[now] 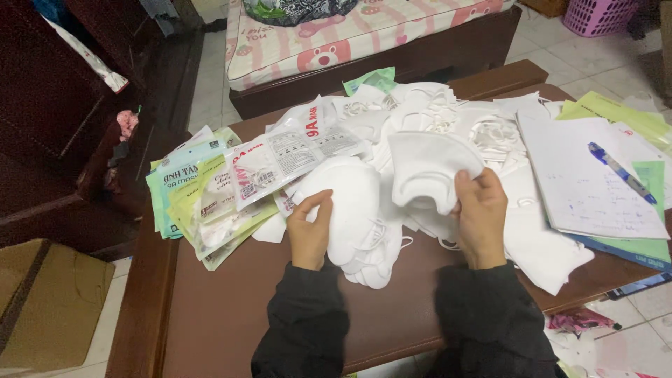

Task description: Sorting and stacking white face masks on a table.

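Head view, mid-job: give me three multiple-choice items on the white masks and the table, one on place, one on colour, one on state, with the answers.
1. Where does the blue pen lie?
A. on the white written sheet at the right
B. on the floor
C. in the cardboard box

2. What colour is the folded fabric mask in the right hand?
A. green
B. white
C. black

3. What is the left hand doing?
A. hanging off the table
B. holding the pen
C. resting on a stack of white masks

Answers:
1 A: the blue pen lies across the white written sheet.
2 B: the right hand pinches the white folded fabric mask with its fingers.
3 C: the left hand lies against the stack of white masks on the brown wooden table.
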